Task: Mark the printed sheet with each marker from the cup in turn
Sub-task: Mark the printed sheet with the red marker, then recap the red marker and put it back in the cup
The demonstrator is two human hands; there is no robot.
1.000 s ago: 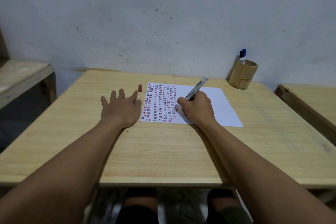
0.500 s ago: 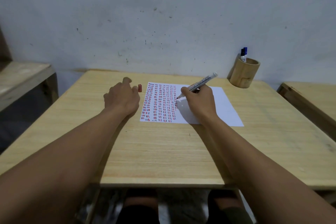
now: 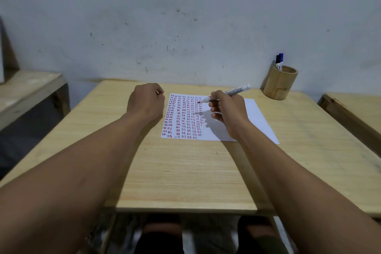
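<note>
The printed sheet (image 3: 255, 117) lies flat on the wooden table (image 3: 185, 167), its left half filled with columns of red, blue and black dashes. My right hand (image 3: 228, 111) holds an uncapped red marker (image 3: 231, 93) lifted above the sheet, tip pointing left. My left hand (image 3: 146, 102) is curled just left of the sheet's top corner, closed over the small red cap (image 3: 158, 92), of which only a sliver shows. A bamboo cup (image 3: 280, 85) at the table's far right holds a black marker (image 3: 277, 62) and a blue marker (image 3: 281, 60).
A grey wall stands right behind the table. Another wooden table edge (image 3: 350, 113) lies to the right and a wooden bench (image 3: 26, 88) to the left. My knees show under the table's near edge.
My right hand lifted the marker off the sheet and tilted it flatter. My left hand went from flat on the table to closing over the red cap.
</note>
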